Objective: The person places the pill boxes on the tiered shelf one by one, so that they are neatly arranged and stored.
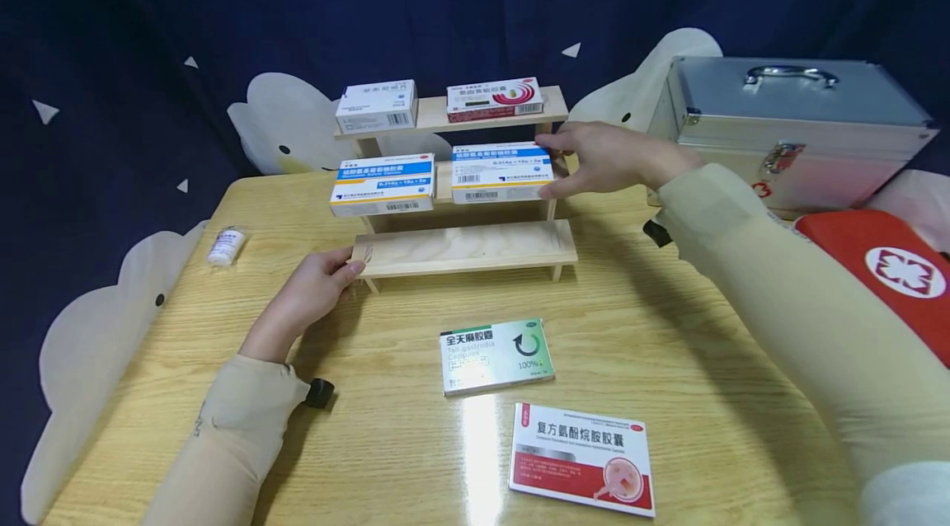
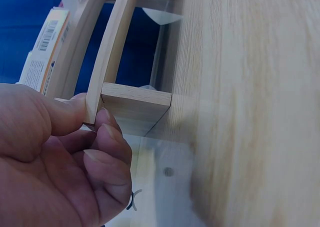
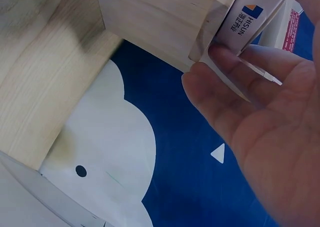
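A three-step wooden display rack (image 1: 467,250) stands on the table. At its lowest step, my left hand (image 1: 315,287) pinches the left end; the left wrist view shows thumb and fingertips on the board's corner (image 2: 93,104). On the middle step, my right hand (image 1: 601,155) holds the right end of a blue-and-white medicine box (image 1: 500,171), thumb at the lower corner and fingers at the upper. That box's end (image 3: 247,19) lies by the fingers in the right wrist view. A similar medicine box (image 1: 383,182) leans to its left.
On the top step are a white box (image 1: 377,105) and a red-and-white box (image 1: 495,99). A green-and-white box (image 1: 496,356) and a red-and-white capsule box (image 1: 582,458) lie in front. A small white bottle (image 1: 226,246) is left; a metal case (image 1: 794,130) and red pouch (image 1: 876,246) are right.
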A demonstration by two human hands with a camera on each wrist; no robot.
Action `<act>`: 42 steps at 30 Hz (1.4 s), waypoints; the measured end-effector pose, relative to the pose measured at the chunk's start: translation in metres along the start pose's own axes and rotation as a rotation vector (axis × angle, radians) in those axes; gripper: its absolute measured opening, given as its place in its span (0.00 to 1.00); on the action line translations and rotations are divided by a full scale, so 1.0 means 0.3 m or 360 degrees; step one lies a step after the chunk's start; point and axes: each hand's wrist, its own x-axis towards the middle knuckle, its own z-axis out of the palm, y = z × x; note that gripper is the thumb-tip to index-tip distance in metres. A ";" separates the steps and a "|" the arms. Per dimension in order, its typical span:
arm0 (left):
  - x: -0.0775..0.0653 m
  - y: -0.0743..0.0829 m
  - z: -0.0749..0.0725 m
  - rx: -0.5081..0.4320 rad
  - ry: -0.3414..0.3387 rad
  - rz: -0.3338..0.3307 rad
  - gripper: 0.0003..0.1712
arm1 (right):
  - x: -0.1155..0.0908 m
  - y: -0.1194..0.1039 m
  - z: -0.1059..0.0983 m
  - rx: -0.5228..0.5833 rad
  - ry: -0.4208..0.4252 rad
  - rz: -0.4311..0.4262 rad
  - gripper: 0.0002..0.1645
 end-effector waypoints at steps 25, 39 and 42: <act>-0.010 0.009 0.003 0.0011 0.0011 0.0024 0.25 | -0.054 -0.012 -0.033 -0.0061 -0.0031 -0.0018 0.60; -0.012 0.010 0.000 0.0015 0.0003 0.0024 0.26 | -0.304 -0.091 -0.082 -0.0176 0.0338 -0.0261 0.48; -0.012 0.010 0.002 0.0010 0.0000 0.0016 0.26 | -0.357 -0.110 -0.071 -0.0161 0.0391 -0.0339 0.45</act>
